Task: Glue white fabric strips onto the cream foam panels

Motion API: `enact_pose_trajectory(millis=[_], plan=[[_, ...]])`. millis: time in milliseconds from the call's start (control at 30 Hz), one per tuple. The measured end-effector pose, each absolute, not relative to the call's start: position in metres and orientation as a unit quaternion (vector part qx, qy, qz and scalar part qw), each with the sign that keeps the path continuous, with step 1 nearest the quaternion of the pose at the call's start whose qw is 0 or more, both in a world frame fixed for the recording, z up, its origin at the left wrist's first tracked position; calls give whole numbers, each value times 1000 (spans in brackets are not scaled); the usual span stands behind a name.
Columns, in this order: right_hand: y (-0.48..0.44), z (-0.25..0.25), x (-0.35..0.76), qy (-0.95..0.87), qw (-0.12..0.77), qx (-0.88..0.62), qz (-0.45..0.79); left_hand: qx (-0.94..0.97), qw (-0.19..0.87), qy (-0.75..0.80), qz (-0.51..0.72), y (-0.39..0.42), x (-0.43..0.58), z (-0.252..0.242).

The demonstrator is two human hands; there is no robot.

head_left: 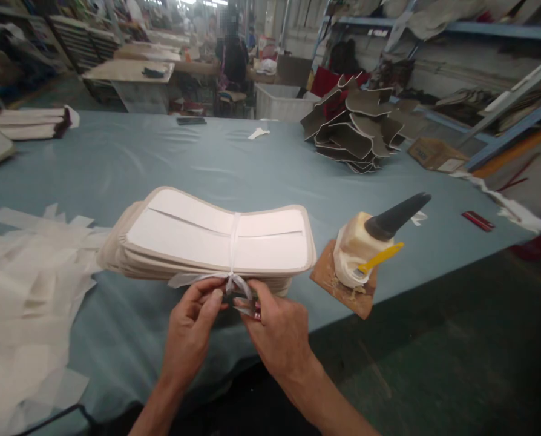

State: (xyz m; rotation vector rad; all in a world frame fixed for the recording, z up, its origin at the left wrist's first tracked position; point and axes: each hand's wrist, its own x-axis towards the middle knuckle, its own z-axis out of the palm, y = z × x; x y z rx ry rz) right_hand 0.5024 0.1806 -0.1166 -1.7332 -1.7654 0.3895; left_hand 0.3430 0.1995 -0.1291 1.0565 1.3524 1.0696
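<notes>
A thick stack of beige-edged, white-faced panels (216, 233) lies on the table in front of me. Around its middle runs a narrow white strip (235, 242), knotted at the near side with a loop below the knot. My left hand (191, 324) is closed at the near edge of the stack, fingers pinched on the strip just left of the knot. Closed as well, my right hand (279, 324) grips the looped end of the strip on the right. Something small, red and shiny shows among its fingers, too small to name.
Pale loose strips (29, 315) pile up at left. To the right, a glue container (359, 248) with a yellow brush (382, 257) stands on a brown board (363, 309). Bent dark panels (354, 130) are heaped behind, near a cardboard box (436, 154). A person (232, 60) sits far back.
</notes>
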Motion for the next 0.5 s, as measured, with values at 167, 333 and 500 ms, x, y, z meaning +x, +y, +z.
enact_pose_trajectory(millis=[167, 333, 500], plan=[[182, -131, 499, -639, 355, -651, 208, 381, 524, 565, 511, 190, 348, -137], [181, -114, 494, -641, 410, -571, 310, 402, 531, 583, 465, 193, 356, -127], [182, -111, 497, -632, 423, -556, 336, 463, 384, 659, 452, 191, 359, -115]])
